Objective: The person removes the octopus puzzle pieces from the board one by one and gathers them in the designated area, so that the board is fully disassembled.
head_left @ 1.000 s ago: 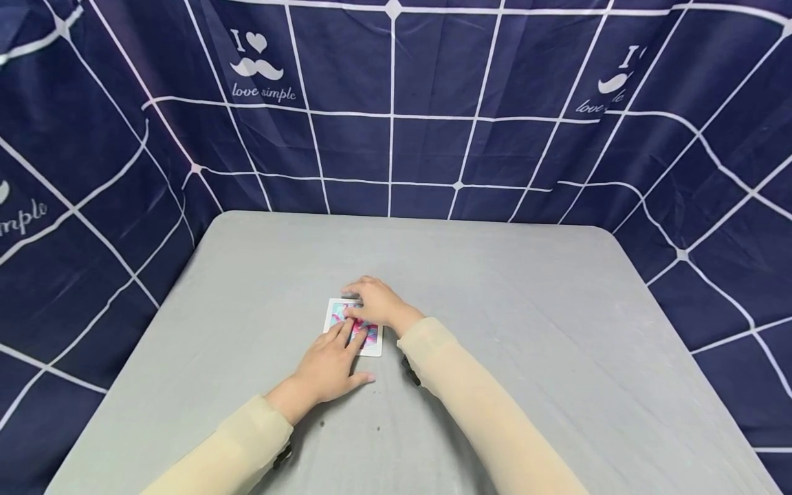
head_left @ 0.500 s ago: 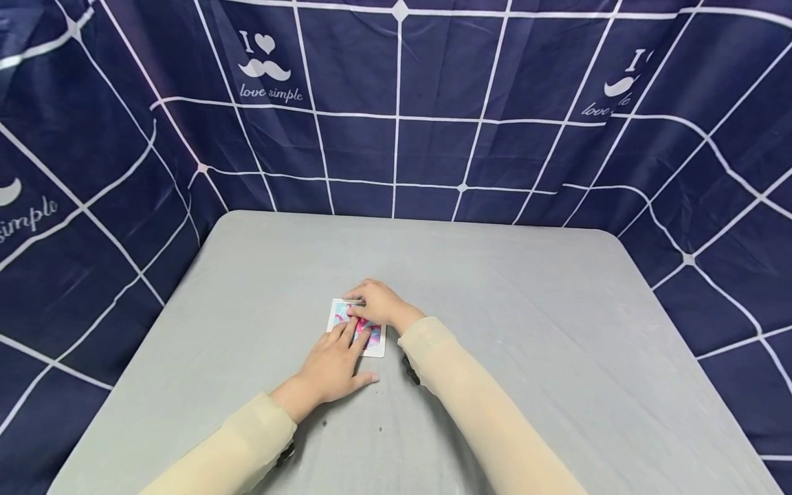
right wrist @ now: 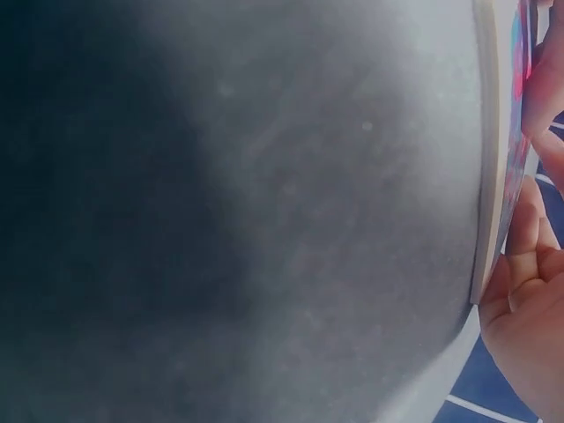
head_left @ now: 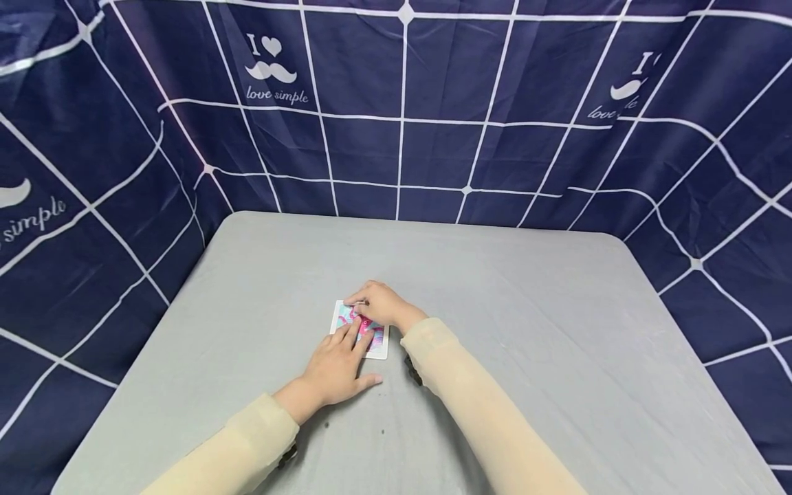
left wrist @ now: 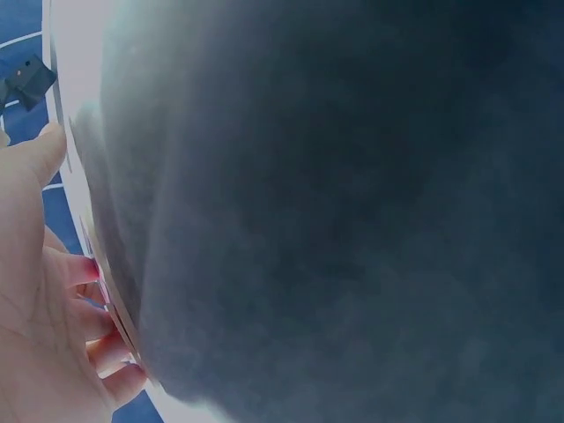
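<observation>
A small flat board (head_left: 378, 348) with a white border and a pink and light-blue picture lies on the grey table. Its layered tan edge shows in the right wrist view, where the board (right wrist: 493, 132) is seen side-on. My left hand (head_left: 334, 368) rests on the near left part, fingers spread over the picture and thumb out on the table. My right hand (head_left: 385, 306) covers the far right corner; its bent fingers and thumb grip at the far edge. A small dark spot shows between them, too small to identify. In the left wrist view, the left fingertips (left wrist: 123, 381) touch the board.
The grey table (head_left: 526, 309) has rounded far corners and a few small dark specks near the front. Dark blue cloth (head_left: 445, 151) with white grid lines hangs round the back and both sides.
The right fingertips have drawn back a little, from beyond the far edge onto it. The left hand keeps its place on the board. The whole head view has shifted slightly.
</observation>
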Available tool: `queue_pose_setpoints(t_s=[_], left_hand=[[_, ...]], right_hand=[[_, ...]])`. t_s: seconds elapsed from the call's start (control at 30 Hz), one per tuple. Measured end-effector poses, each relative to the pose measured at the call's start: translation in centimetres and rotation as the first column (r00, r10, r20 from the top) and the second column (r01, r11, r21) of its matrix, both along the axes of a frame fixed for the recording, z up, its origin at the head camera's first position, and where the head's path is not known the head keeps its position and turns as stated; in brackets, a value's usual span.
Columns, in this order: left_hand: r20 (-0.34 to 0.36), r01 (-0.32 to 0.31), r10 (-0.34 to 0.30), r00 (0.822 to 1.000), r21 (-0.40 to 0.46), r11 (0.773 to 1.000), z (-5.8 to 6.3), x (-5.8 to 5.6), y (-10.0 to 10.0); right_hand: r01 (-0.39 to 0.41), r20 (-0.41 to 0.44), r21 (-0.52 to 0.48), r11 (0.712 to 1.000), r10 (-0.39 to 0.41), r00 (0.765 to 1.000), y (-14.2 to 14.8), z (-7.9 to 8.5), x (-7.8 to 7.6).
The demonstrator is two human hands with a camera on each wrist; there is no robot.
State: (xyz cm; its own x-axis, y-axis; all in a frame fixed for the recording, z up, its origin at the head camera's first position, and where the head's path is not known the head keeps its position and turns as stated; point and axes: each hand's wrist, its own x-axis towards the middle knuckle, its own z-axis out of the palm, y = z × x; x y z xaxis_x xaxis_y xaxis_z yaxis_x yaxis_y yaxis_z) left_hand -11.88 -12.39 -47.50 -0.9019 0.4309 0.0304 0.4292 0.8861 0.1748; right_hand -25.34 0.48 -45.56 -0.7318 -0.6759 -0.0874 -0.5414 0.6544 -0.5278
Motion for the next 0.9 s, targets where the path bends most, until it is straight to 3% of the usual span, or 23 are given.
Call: queue_pose_setpoints(t_s=[0.1, 0.33, 0.9], left_hand=[[0.008, -0.005, 0.005, 1.0, -0.002, 1.0, 0.1, 0.0, 0.0], [0.018, -0.008, 0.008, 1.0, -0.007, 1.0, 0.3, 0.1, 0.0], [0.005, 0.004, -0.004, 1.0, 0.008, 1.0, 0.1, -0.1, -0.2]], right_hand=[[0.015, 0.033, -0.003, 1.0, -0.015, 0.999, -0.1, 0.0, -0.1], [-0.005, 0.025, 0.028, 1.0, 0.005, 1.0, -0.4, 0.1, -0.3], [0.027, 0.049, 0.036, 0.999, -0.029, 0.998, -1.7, 0.1, -0.3]])
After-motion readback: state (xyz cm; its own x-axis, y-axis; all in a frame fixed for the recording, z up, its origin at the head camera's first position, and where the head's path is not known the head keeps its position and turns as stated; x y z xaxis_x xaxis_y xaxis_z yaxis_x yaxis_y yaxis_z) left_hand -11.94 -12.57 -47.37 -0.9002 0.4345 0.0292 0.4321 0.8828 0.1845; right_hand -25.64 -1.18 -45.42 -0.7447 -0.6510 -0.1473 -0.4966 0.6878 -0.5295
